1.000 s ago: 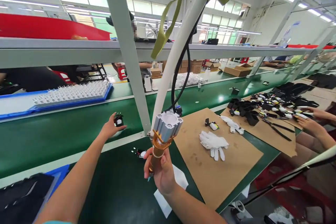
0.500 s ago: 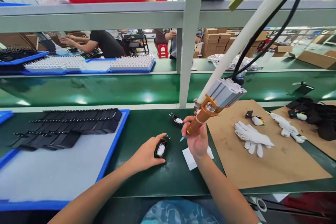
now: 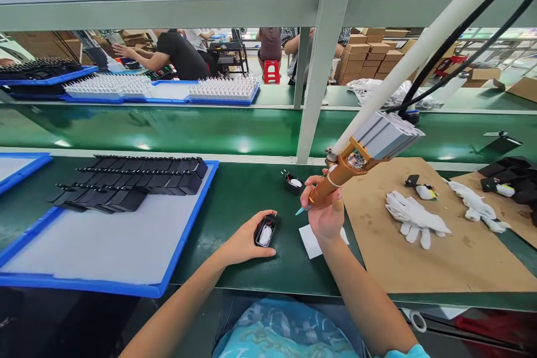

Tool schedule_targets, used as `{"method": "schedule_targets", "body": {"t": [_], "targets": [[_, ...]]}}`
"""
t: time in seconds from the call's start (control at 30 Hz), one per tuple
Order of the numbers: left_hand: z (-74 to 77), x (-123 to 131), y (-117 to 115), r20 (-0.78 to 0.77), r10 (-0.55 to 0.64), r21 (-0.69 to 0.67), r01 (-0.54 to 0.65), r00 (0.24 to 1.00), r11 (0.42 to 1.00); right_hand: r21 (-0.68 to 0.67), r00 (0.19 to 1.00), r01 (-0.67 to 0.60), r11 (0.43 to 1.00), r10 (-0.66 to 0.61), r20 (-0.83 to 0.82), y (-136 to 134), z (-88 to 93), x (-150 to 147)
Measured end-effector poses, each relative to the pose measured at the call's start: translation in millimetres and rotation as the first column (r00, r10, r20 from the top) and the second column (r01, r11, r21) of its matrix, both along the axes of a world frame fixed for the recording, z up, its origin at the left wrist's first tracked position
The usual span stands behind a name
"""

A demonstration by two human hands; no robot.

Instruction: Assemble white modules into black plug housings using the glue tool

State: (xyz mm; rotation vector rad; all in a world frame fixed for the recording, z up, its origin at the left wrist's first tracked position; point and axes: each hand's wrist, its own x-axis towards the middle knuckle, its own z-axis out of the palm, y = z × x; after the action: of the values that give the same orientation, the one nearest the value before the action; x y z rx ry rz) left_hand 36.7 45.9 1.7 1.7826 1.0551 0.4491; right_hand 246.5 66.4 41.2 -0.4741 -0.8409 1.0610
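Observation:
My left hand (image 3: 249, 239) is closed around a small black adapter housing (image 3: 265, 232) on the green bench. The housing's open side faces up, with a white part inside and red wire near its far end. My right hand (image 3: 326, 211) grips an orange-bodied dispensing gun (image 3: 335, 180) with a teal needle tip. That tip points down and left, above the bench, to the right of the housing and apart from it. Another open black housing (image 3: 292, 182) with wires lies beyond my hands. Below my right wrist is a white paper sheet (image 3: 310, 241).
At left, a blue-edged tray (image 3: 168, 260) bears rows of black adapters (image 3: 168, 174). White gloves (image 3: 415, 218) lie on brown cardboard (image 3: 444, 271) at right. A white pole (image 3: 423, 50) with black cables slants down to the gun. People are at work beyond the shelf post (image 3: 323, 67).
My view has shifted, so most bench things sit further right and slightly higher in the picture. The housing in my left hand has turned a little. My right hand still grips the gun.

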Motion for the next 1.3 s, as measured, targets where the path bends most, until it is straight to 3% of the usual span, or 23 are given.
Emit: {"method": "schedule_targets", "body": {"t": [0.13, 0.27, 0.53, 0.83, 1.1, 1.3], "targets": [[-2.0, 4.2, -14.0, -0.097, 0.157, 0.167, -0.139, 0.983, 0.976, 0.002, 1.000, -0.007, 1.000, 0.008, -0.012, -1.3, 0.5, -1.5], [-15.3, 10.9, -28.4, -0.100, 0.363, 0.281, -0.324, 0.926, 0.903, 0.002, 1.000, -0.016, 1.000, 0.016, -0.019, -5.3, 4.1, -9.4], [-34.2, 20.8, -39.3, -0.014, 0.499, 0.329, -0.467, 0.866, 0.820, 0.021, 0.994, -0.098, 0.995, 0.099, -0.047, -11.0, 13.6, -38.8], [-31.6, 26.8, -37.8, -0.131, 0.519, 0.484, -0.402, 0.845, 0.777, -0.016, 0.995, -0.091, 0.996, 0.090, -0.050, -15.0, 16.0, -46.8], [-16.9, 26.6, -40.1, -0.083, 0.506, 0.499, -0.403, 0.859, 0.767, -0.054, 0.998, -0.056, 0.997, 0.054, -0.038, -15.7, 15.9, -43.1], [-11.5, 27.3, -40.8, -0.077, 0.509, 0.474, -0.417, 0.858, 0.776, 0.001, 0.997, -0.066, 0.998, 0.066, -0.032, -15.2, 14.2, -42.6]]}}
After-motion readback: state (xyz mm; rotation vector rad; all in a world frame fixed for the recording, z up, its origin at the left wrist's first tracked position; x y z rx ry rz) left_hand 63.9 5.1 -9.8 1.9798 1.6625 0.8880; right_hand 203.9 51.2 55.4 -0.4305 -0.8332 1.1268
